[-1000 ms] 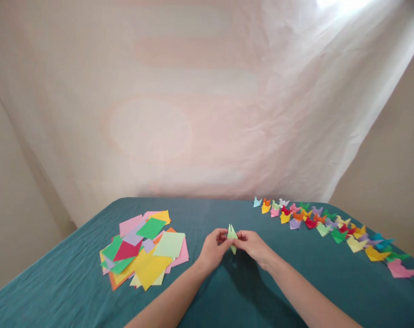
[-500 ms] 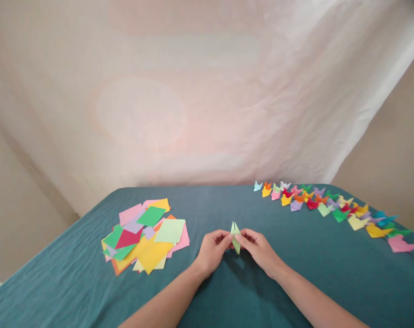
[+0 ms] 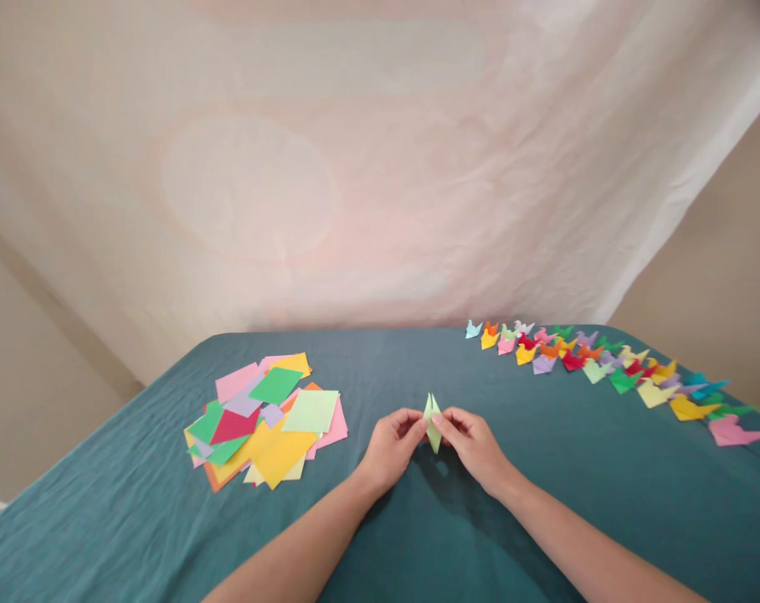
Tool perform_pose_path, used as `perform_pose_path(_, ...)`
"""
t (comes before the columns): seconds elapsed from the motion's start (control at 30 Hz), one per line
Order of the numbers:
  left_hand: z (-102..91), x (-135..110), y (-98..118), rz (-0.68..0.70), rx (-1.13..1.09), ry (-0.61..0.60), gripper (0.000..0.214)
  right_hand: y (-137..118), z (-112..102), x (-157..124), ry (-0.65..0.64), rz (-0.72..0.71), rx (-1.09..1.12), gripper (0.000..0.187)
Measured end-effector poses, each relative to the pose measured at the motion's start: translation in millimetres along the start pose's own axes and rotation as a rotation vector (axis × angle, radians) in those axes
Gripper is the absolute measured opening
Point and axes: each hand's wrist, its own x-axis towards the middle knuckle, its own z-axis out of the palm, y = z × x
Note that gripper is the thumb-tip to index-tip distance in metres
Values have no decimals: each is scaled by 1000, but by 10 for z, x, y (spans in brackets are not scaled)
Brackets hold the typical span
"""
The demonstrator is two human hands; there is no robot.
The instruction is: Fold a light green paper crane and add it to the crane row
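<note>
A light green folded origami paper [image 3: 433, 429], narrow and diamond-shaped with a split upper tip, is held upright just over the table. My left hand [image 3: 393, 445] pinches its left edge between thumb and fingers. On the other edge, my right hand [image 3: 473, 444] grips it the same way, its thumb lying on the front face. Fingers behind the paper are partly hidden. A shadow falls on the cloth below.
To the left lies a loose pile of coloured paper squares [image 3: 285, 454]. Rows of folded paper birds [image 3: 597, 371] run along the right side of the teal-covered table [image 3: 380, 368]. A pale cloth backdrop [image 3: 380, 184] hangs behind.
The whole scene sits slightly higher in the picture. Both hands keep their pinch on the green paper; the right thumb has shifted slightly on it.
</note>
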Motion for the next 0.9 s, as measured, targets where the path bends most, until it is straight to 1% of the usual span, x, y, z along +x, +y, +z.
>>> perform_pose_path(0.17, 14, 16, -100, 23, -6, 20, 40, 27, 21, 14, 76, -8, 9, 39)
perform_pose_path(0.37, 36, 4, -68, -1, 47, -12, 37, 0, 59, 10, 137, -7, -25, 41)
perform_pose_path(0.5, 43, -1, -33, -6, 67, -20, 32, -11, 79, -1, 146, -16, -32, 43)
perform_pose_path(0.77, 30, 14, -47, -31, -9, -26, 32, 2, 73, -6, 150, -19, -46, 44)
perform_pose_path(0.9, 28, 13, -45, -55, -24, -4, 30, 15, 77, -12, 138, -28, -42, 43)
